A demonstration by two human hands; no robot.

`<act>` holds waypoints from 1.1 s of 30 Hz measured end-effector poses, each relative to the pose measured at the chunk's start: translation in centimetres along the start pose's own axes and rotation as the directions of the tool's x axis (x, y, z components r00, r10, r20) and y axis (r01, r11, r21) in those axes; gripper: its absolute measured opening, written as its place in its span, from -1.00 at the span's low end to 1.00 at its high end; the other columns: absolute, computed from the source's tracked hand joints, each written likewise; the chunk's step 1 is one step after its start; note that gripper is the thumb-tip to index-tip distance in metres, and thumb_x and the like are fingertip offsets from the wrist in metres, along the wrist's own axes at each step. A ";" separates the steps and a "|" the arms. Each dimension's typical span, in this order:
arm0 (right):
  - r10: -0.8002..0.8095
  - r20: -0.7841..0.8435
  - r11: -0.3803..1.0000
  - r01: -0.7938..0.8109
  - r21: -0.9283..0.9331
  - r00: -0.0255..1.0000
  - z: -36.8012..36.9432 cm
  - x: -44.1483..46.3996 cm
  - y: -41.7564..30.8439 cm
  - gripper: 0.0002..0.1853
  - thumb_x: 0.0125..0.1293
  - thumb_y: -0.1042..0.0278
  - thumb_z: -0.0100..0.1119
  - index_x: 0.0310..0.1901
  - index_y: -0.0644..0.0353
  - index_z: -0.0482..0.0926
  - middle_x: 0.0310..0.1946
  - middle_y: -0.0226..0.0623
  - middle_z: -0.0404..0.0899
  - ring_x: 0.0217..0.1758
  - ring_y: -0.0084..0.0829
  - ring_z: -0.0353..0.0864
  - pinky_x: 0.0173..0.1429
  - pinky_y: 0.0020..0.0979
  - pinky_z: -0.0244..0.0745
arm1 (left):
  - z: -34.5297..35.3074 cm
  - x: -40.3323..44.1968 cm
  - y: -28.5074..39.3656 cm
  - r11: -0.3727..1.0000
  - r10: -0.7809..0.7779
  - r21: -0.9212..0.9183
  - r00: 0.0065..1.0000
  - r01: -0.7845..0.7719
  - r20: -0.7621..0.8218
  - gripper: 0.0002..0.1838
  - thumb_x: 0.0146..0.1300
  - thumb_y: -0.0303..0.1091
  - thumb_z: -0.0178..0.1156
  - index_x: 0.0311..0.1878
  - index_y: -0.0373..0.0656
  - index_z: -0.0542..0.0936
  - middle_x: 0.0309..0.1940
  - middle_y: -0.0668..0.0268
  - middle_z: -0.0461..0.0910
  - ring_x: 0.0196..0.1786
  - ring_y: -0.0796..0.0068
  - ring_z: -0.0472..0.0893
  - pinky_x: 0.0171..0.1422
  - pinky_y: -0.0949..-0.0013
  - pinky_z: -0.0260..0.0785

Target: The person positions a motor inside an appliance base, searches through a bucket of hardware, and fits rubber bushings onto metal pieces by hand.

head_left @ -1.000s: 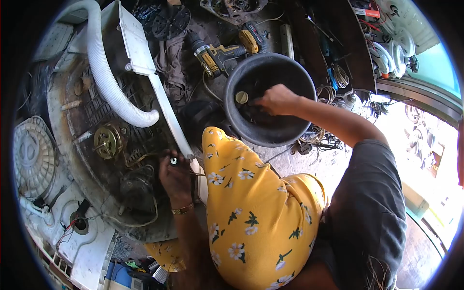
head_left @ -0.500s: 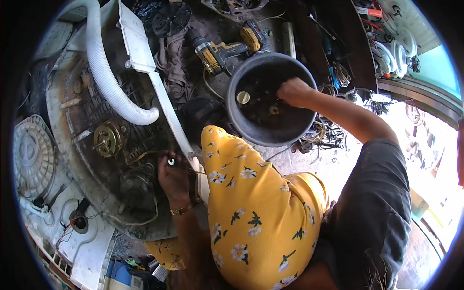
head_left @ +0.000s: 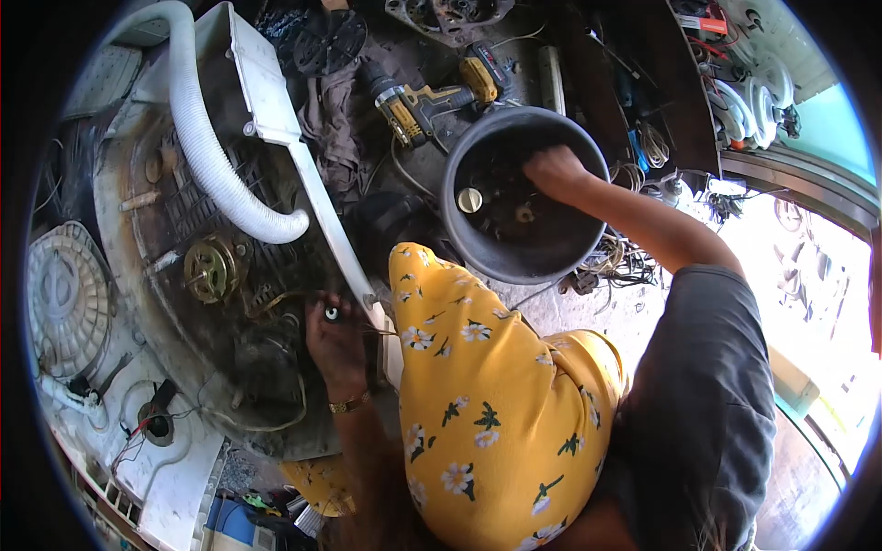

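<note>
My right hand (head_left: pixel 556 174) reaches over the rim into a dark grey tub (head_left: pixel 452 230), its fingers curled down toward the small dark parts at the bottom. Whatever is between those fingertips is hidden. A pale round knob (head_left: pixel 469 200) and a yellowish ring-shaped piece (head_left: pixel 525 214) lie in the same tub. My left hand (head_left: pixel 333 354) is closed around a small shiny metal piece with a round, hollow end (head_left: pixel 331 313). That hand rests beside the opened machine base (head_left: pixel 129 275), close to a brass-coloured motor (head_left: pixel 211 269).
A yellow-black cordless drill (head_left: pixel 413 108) lies behind the tub. A white corrugated hose (head_left: pixel 197 138) and a white panel strip (head_left: pixel 322 202) cross the machine base. Tangled cables (head_left: pixel 625 262) sit right of the tub. A white ribbed disc (head_left: pixel 64 289) stands at far left.
The view has shifted slightly, so most things sit a little further right. My right hand has moved slightly left within the tub; my left hand keeps its hold on the metal piece.
</note>
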State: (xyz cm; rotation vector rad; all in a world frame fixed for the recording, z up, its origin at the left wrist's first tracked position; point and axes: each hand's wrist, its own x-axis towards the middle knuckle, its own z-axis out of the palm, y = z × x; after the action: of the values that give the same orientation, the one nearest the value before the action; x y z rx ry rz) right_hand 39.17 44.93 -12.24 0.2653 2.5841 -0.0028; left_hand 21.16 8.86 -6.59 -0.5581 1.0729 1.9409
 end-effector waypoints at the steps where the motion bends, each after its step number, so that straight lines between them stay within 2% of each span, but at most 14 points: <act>1: 0.020 0.144 0.999 -0.024 0.030 0.989 -0.3 -0.7 0.1 -0.85 0.12 0.22 0.15 -0.33 0.03 0.63 -0.46 -0.29 0.62 -0.34 -0.30 0.66 -0.34 -0.30 0.54 | -0.4 0.2 -0.1 1.000 0.008 0.010 1.000 -0.008 -0.005 -0.85 0.31 -0.33 -0.06 -0.11 -0.08 0.42 -0.32 0.38 0.40 -0.28 0.51 0.42 -0.11 0.37 0.35; 4: 0.071 0.136 0.973 -0.099 0.211 0.988 -2.5 -1.4 -2.1 -0.69 0.11 0.08 0.17 -0.13 -0.02 0.59 -0.52 -0.23 0.60 -0.41 -0.20 0.63 -0.37 -0.24 0.50 | -1.1 1.0 -0.5 1.000 0.007 0.026 0.999 -0.006 -0.041 -0.85 0.31 -0.32 -0.06 -0.11 -0.08 0.42 -0.32 0.38 0.41 -0.27 0.51 0.42 -0.12 0.37 0.36; 5: 0.091 0.131 0.951 -0.125 0.283 0.987 -2.5 -0.8 -3.1 -0.53 0.11 -0.07 0.19 0.03 -0.08 0.51 -0.52 -0.21 0.59 -0.42 -0.17 0.62 -0.35 -0.22 0.50 | -0.7 1.2 -0.6 1.000 -0.005 0.015 1.000 0.005 -0.029 -0.85 0.31 -0.31 -0.06 -0.12 -0.08 0.42 -0.32 0.38 0.41 -0.27 0.51 0.42 -0.12 0.37 0.36; 6: 0.058 0.087 0.950 -0.082 0.302 0.994 -1.6 -0.1 -4.1 -0.47 0.11 -0.14 0.17 0.08 -0.08 0.47 -0.52 -0.20 0.59 -0.41 -0.16 0.62 -0.34 -0.21 0.50 | -0.3 1.2 -0.7 1.000 -0.016 0.008 1.000 0.016 -0.021 -0.85 0.31 -0.31 -0.06 -0.12 -0.08 0.42 -0.33 0.39 0.41 -0.27 0.51 0.42 -0.12 0.37 0.36; 8: 0.011 0.044 0.938 -0.025 0.347 0.999 -0.6 1.7 -6.2 -0.48 0.08 -0.08 0.21 0.05 -0.06 0.47 -0.52 -0.21 0.59 -0.41 -0.16 0.63 -0.34 -0.20 0.50 | 0.2 1.0 -0.6 0.999 -0.033 -0.008 0.999 0.033 0.013 -0.86 0.31 -0.31 -0.05 -0.12 -0.08 0.42 -0.33 0.39 0.41 -0.27 0.51 0.42 -0.12 0.37 0.36; 10: -0.042 0.065 0.949 0.020 0.313 0.997 0.3 2.5 -6.8 -0.53 0.05 -0.01 0.24 -0.01 -0.03 0.49 -0.47 -0.23 0.62 -0.36 -0.19 0.64 -0.32 -0.23 0.52 | 0.5 0.9 -0.6 0.998 -0.051 -0.027 0.996 0.053 0.067 -0.86 0.31 -0.31 -0.04 -0.12 -0.08 0.42 -0.33 0.40 0.40 -0.27 0.51 0.42 -0.13 0.36 0.36; 14: -0.075 0.103 0.956 0.042 0.291 0.992 -1.2 1.2 -5.2 -0.62 0.00 0.10 0.27 -0.11 -0.01 0.53 -0.44 -0.25 0.63 -0.32 -0.22 0.66 -0.30 -0.24 0.53 | 0.3 0.5 -0.2 0.999 -0.035 -0.035 0.999 0.036 0.019 -0.86 0.31 -0.32 -0.04 -0.11 -0.08 0.42 -0.34 0.40 0.40 -0.28 0.51 0.41 -0.11 0.35 0.36; 15: -0.052 0.137 0.970 0.017 0.241 0.989 -1.8 0.9 -4.7 -0.64 -0.02 0.10 0.28 -0.15 -0.02 0.57 -0.43 -0.26 0.64 -0.33 -0.22 0.66 -0.29 -0.25 0.54 | 0.1 0.4 -0.2 0.999 -0.027 -0.035 1.000 0.027 0.002 -0.86 0.31 -0.32 -0.05 -0.11 -0.08 0.42 -0.34 0.40 0.39 -0.28 0.51 0.41 -0.11 0.35 0.36; 18: 0.048 0.329 0.997 -0.024 -0.075 0.943 -1.4 -0.1 -2.4 -0.66 0.01 0.05 0.27 -0.17 -0.04 0.59 -0.40 -0.27 0.64 -0.31 -0.25 0.66 -0.29 -0.26 0.54 | -0.6 0.4 -0.1 1.000 -0.019 -0.016 1.000 0.019 -0.016 -0.86 0.31 -0.32 -0.05 -0.11 -0.08 0.41 -0.34 0.40 0.39 -0.28 0.52 0.40 -0.10 0.37 0.35; 21: -0.038 0.313 0.999 0.027 0.040 0.949 -2.6 -1.2 -0.1 -0.64 0.04 0.03 0.25 -0.11 -0.07 0.59 -0.39 -0.22 0.64 -0.28 -0.22 0.65 -0.26 -0.25 0.54 | -0.5 0.5 -0.2 1.000 -0.005 0.009 1.000 0.005 -0.005 -0.86 0.31 -0.33 -0.04 -0.11 -0.08 0.41 -0.34 0.41 0.39 -0.28 0.52 0.41 -0.11 0.38 0.36; 25: 0.034 0.113 0.907 -0.078 0.414 0.993 -3.4 0.1 -2.9 -0.55 0.05 0.06 0.24 0.03 -0.11 0.53 -0.36 -0.16 0.62 -0.26 -0.14 0.63 -0.20 -0.20 0.53 | 0.2 0.4 -0.2 1.000 -0.021 0.020 1.000 0.021 -0.014 -0.87 0.31 -0.33 -0.04 -0.12 -0.08 0.41 -0.34 0.40 0.40 -0.28 0.53 0.42 -0.12 0.38 0.40; 28: 0.006 0.031 0.885 -0.019 0.464 1.000 -0.7 2.3 -5.3 -0.57 0.07 0.14 0.21 0.03 -0.09 0.52 -0.36 -0.15 0.62 -0.28 -0.14 0.63 -0.20 -0.20 0.53 | 0.4 0.5 -0.3 0.999 -0.029 0.013 1.000 0.029 0.011 -0.88 0.32 -0.33 -0.04 -0.12 -0.08 0.41 -0.34 0.40 0.40 -0.29 0.53 0.43 -0.13 0.38 0.42; 31: -0.024 0.080 0.927 -0.008 0.375 0.997 0.8 2.9 -6.5 -0.60 0.08 0.20 0.17 0.02 -0.06 0.53 -0.37 -0.14 0.62 -0.30 -0.13 0.64 -0.19 -0.18 0.53 | 0.5 0.4 -0.3 0.999 -0.026 0.020 1.000 0.026 0.006 -0.87 0.32 -0.33 -0.04 -0.12 -0.08 0.41 -0.34 0.40 0.39 -0.29 0.53 0.42 -0.13 0.37 0.42; 33: -0.097 0.092 0.932 0.058 0.359 0.991 0.1 1.7 -5.8 -0.62 0.08 0.22 0.16 -0.01 -0.04 0.54 -0.38 -0.14 0.62 -0.31 -0.13 0.64 -0.20 -0.17 0.53 | 0.2 0.2 -0.2 0.999 -0.032 0.013 0.999 0.032 -0.005 -0.87 0.32 -0.33 -0.04 -0.12 -0.08 0.41 -0.34 0.40 0.39 -0.29 0.53 0.42 -0.12 0.38 0.41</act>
State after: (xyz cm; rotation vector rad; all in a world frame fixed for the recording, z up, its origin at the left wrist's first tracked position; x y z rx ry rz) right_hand 36.71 39.58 -13.48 0.2851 2.4702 -0.5052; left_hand 21.19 9.20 -6.70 -0.5700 1.0728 1.9050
